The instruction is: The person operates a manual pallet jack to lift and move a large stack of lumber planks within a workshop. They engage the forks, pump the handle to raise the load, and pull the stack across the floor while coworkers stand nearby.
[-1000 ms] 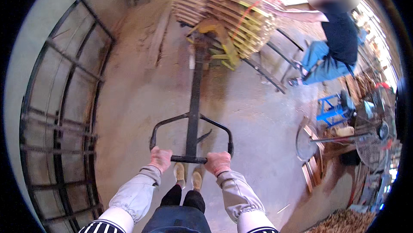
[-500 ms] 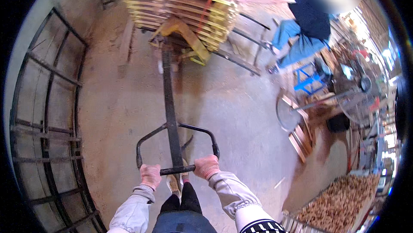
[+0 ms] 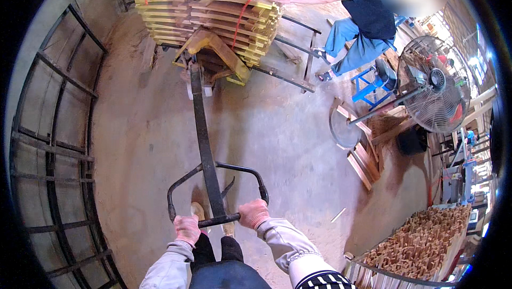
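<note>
Both of my hands, in pinkish knit gloves, are wrapped round the black loop handle of a pallet jack. My left hand (image 3: pixel 187 229) grips the handle's near left corner, and my right hand (image 3: pixel 253 213) its near right corner. The bare crossbar (image 3: pixel 221 220) runs between them, with a small curved lever (image 3: pixel 229 186) beside the shaft. A long black shaft (image 3: pixel 204 134) leads forward to the jack's worn yellow body (image 3: pixel 233 58). Beyond it stands a tall stack of wooden slats (image 3: pixel 165 14), with red straps (image 3: pixel 242 16) across it.
At the far right, a co-worker (image 3: pixel 369 9) in a dark shirt stretches both arms to the stack. Nearby are a blue stool (image 3: pixel 368 87), a standing fan (image 3: pixel 434 83) and boards (image 3: pixel 365 166) on the floor. Black metal frames (image 3: pixel 50 153) line the left wall; bundled wood pieces (image 3: pixel 421 241) stand near right.
The stack and the jack's body now appear farther left, and the fan shows more fully. My feet have shifted in a step. Both hands keep their hold on the handle.
</note>
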Action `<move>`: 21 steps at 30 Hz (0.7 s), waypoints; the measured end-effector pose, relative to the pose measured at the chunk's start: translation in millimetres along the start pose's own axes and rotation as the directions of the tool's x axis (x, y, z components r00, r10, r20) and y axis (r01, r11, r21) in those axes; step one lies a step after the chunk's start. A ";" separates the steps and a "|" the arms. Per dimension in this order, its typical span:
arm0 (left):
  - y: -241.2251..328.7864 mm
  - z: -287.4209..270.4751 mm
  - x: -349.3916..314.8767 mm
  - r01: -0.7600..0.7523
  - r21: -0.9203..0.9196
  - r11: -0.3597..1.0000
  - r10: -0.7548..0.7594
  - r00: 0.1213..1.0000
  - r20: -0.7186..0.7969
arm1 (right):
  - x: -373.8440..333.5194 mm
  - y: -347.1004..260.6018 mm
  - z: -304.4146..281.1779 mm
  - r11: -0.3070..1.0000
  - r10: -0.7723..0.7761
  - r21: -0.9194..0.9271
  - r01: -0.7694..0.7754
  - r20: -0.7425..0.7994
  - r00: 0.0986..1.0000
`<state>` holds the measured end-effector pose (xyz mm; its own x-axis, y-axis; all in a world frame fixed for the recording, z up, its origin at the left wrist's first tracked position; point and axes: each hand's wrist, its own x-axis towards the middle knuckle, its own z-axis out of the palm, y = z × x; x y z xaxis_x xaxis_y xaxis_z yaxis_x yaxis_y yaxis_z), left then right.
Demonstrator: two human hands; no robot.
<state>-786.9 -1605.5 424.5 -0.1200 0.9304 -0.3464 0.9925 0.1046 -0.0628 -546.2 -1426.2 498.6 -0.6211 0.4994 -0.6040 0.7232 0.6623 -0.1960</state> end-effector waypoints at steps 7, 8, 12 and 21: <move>34.7 18.3 -55.8 0.019 -0.054 0.998 -0.015 0.997 0.069 | -47.7 -6.2 56.0 0.999 0.013 0.047 -0.009 -0.087 0.996; 39.8 18.7 -62.5 0.037 -0.046 0.998 -0.032 0.994 0.107 | -53.6 -7.5 63.7 0.999 0.017 0.045 -0.013 -0.091 0.996; 51.8 23.7 -86.3 0.040 -0.036 0.999 -0.033 0.984 0.175 | -79.6 -16.2 84.8 0.999 -0.006 0.035 0.010 -0.119 0.993; 111.9 62.4 -145.1 0.006 -0.136 0.991 0.018 0.985 0.171 | -133.9 1.7 145.8 1.000 0.016 0.003 -0.016 -0.004 1.000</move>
<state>-659.8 -1750.7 409.3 -0.1045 0.8584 -0.5022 0.9856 0.1570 0.0633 -417.8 -1573.4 466.5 -0.6106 0.5120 -0.6041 0.7340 0.6523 -0.1890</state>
